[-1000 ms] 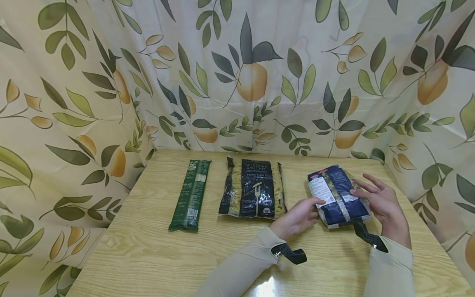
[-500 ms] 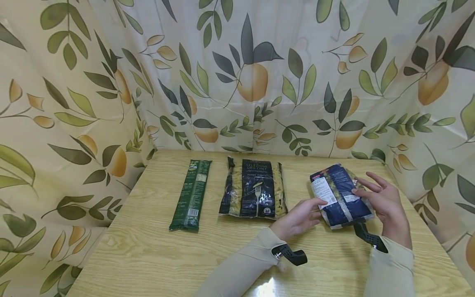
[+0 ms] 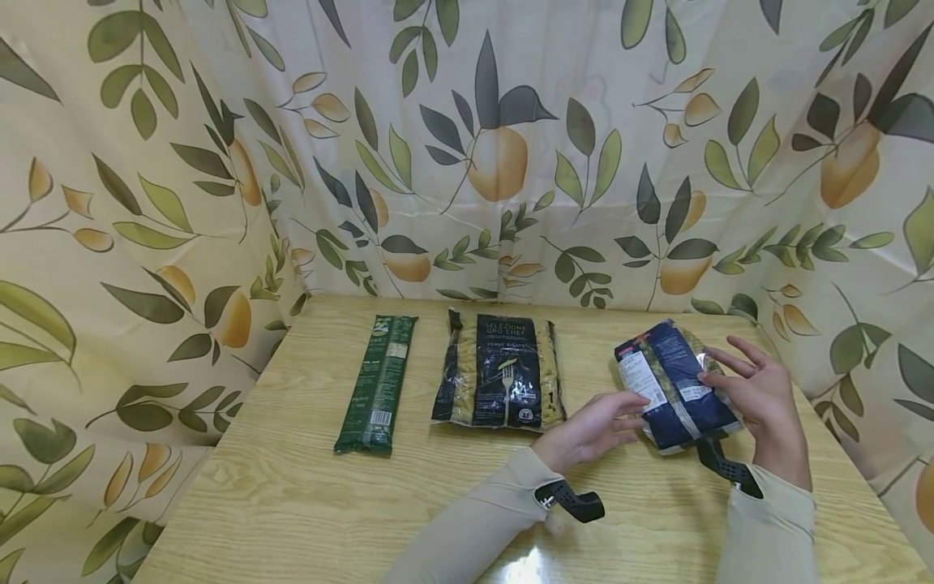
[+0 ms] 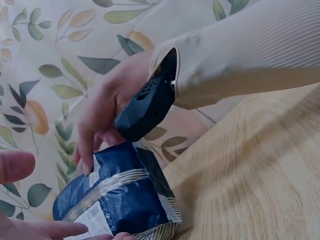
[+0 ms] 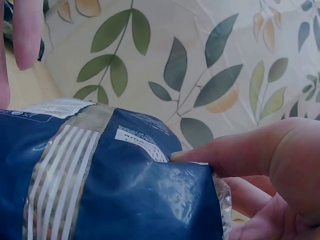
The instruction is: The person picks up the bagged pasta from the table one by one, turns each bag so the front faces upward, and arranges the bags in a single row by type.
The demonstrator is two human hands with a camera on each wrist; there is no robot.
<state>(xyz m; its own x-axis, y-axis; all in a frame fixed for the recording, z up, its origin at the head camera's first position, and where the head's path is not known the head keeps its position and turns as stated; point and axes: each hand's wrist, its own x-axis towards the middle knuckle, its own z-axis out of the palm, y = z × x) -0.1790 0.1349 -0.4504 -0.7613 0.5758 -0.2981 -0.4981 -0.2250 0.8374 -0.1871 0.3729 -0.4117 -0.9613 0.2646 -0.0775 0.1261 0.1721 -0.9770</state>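
Note:
A blue pasta bag [image 3: 674, 388] with a see-through strip and white labels is held tilted at the right side. My right hand [image 3: 762, 397] grips its right edge. In the right wrist view the thumb [image 5: 220, 156] presses on the bag's printed face while the other fingers lie behind the clear edge. My left hand [image 3: 589, 431] is at the bag's left side, its fingers extended and overlapping the white label. The left wrist view shows the left fingers [image 4: 52, 229] loosely straight along the bag [image 4: 127, 192], the left thumb raised apart from it.
A dark bag of penne rigate [image 3: 508, 373] lies mid-table, just left of my left hand. Further left is a slim green spaghetti packet [image 3: 376, 385]. The wooden table [image 3: 292, 503] is backed by a leaf-and-fruit patterned curtain [image 3: 438, 162] on the far side and both flanks.
The blue pasta bag has shifted slightly rightward in my right hand. My left hand has followed a little to the right. The penne bag and green packet stay in place.

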